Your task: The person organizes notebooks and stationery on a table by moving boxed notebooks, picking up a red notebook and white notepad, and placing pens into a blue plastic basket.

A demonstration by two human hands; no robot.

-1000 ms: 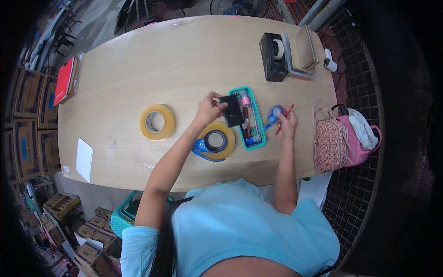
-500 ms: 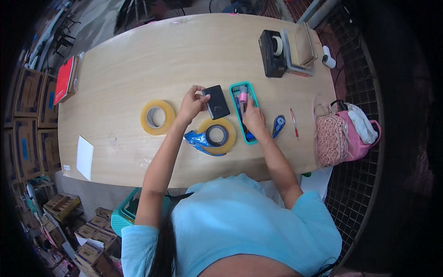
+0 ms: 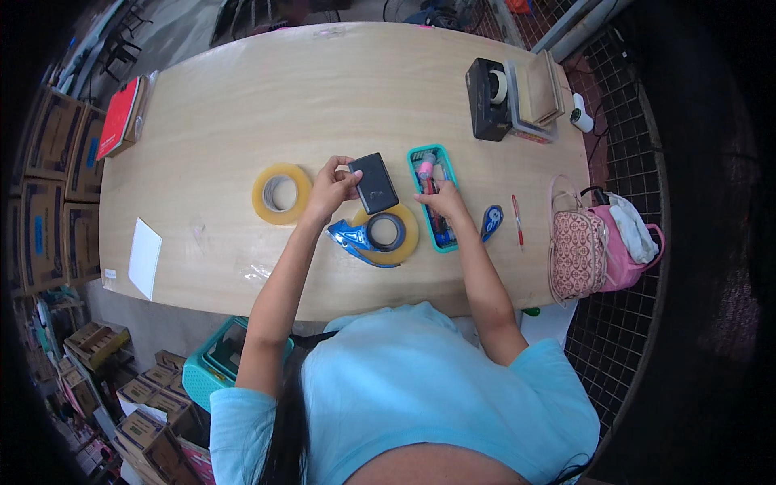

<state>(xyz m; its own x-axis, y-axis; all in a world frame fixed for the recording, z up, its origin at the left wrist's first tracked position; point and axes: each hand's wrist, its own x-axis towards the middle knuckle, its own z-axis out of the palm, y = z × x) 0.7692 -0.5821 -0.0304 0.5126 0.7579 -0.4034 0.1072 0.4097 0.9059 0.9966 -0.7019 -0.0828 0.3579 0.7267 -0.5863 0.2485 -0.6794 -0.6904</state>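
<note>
My left hand [image 3: 331, 190] grips a flat black rectangular case [image 3: 374, 183], thumb on top, held over the table. My right hand [image 3: 440, 201] hovers over a narrow teal basket [image 3: 451, 166], its fingers drawn together toward the left; whatever they may pinch is too small to make out. Inside the basket lie a pink-and-grey item [image 3: 425, 169], pens and other small things, partly covered by this hand. Just below the black case, a blue tape dispenser [image 3: 349, 236] lies against a large roll of clear tape [image 3: 411, 240]. Another yellowish tape roll [image 3: 260, 200] rests to the left.
Right of the basket are a blue correction-tape-like item [image 3: 491, 220] and a red-and-white pen [image 3: 517, 218]. A black tape holder [image 3: 487, 113] and a stacked container [image 3: 537, 97] stand far right, pink bags [image 3: 578, 250] nearer. Red book [image 3: 118, 121] and white notepad [image 3: 145, 259] lie left.
My right hand has lifted out of the basket and shifted slightly left, its fingertips now turned leftward. My left hand still holds the black case in nearly the same place.
</note>
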